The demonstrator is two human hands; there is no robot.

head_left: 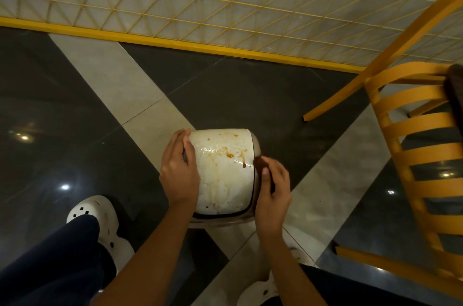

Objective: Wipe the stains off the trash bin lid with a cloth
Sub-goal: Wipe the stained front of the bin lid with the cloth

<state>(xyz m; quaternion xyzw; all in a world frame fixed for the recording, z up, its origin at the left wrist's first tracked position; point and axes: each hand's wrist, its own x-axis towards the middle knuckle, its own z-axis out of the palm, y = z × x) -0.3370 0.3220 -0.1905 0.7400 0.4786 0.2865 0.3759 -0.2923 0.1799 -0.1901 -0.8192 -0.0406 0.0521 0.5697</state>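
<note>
A small trash bin stands on the floor below me, its white lid (223,175) marked with orange-brown stains and drips, mostly on the far half. My left hand (179,170) rests on the lid's left edge, fingers curled over the rim. At the lid's right edge my right hand (273,190) pinches a small dark brown cloth (260,162), which touches the lid near a long drip. Most of the cloth is hidden inside my fingers.
A yellow wooden chair (411,135) stands close on the right, one leg reaching toward the bin. A yellow-framed lattice panel (200,4) runs along the far side. My feet in white clogs (95,215) flank the bin on the glossy tiled floor.
</note>
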